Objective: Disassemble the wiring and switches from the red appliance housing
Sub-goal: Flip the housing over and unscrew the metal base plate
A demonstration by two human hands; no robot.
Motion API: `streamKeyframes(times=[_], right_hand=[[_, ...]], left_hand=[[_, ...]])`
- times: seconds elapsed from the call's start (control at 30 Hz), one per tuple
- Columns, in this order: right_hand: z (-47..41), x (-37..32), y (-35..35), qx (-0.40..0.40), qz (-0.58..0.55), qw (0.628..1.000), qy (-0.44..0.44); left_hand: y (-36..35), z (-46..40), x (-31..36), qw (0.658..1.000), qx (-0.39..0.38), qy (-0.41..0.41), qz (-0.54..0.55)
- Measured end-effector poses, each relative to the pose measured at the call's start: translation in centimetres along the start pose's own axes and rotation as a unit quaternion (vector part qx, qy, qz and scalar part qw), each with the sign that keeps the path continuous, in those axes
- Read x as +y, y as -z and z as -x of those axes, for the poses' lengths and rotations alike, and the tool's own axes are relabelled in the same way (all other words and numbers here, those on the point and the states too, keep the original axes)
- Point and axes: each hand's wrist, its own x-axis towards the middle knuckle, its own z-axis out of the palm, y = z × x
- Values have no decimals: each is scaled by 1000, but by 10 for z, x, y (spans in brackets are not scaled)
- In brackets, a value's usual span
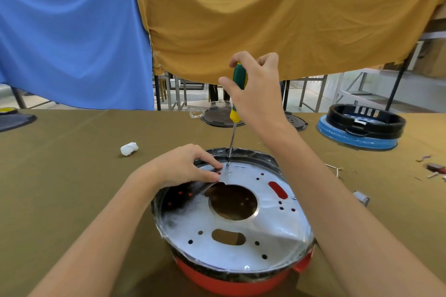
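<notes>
The red appliance housing (231,282) lies upside down near the table's front edge. A silver metal base plate (272,224) with a big round hole and several small holes covers it. My right hand (255,89) grips the green and yellow handle of a screwdriver (237,94), held almost upright. Its tip stands on a screw at the plate's far edge (227,164). My left hand (185,166) rests on the plate's far left side, thumb and fingers pressing on it beside the screw. No wiring or switches show.
On the olive table cloth (72,176) lies a white crumpled wad (129,148). At the right stands a black ring on a blue part (362,128); dark round parts (217,118) lie behind. Small loose bits (434,170) lie at the far right. Blue and mustard cloths hang behind.
</notes>
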Motion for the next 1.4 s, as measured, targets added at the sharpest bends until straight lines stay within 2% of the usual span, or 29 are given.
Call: streamKeyframes(times=[0.23,0.47,0.77,1.4], right_hand=[[-3,-1,1,0,-32,999,-28],[1,-2,0,-16,-7,1000,8],[1,-4,-1,-36,-27,999,-4],[0,-2,1,-1,-24,1000,1]], left_hand=[[0,0,1,1000,-5,10,-3],[1,1,3,1000,-2,2,-1],[1,1,2,1000,-5,7,-1],[0,0,-1,1000,0,0,-4]])
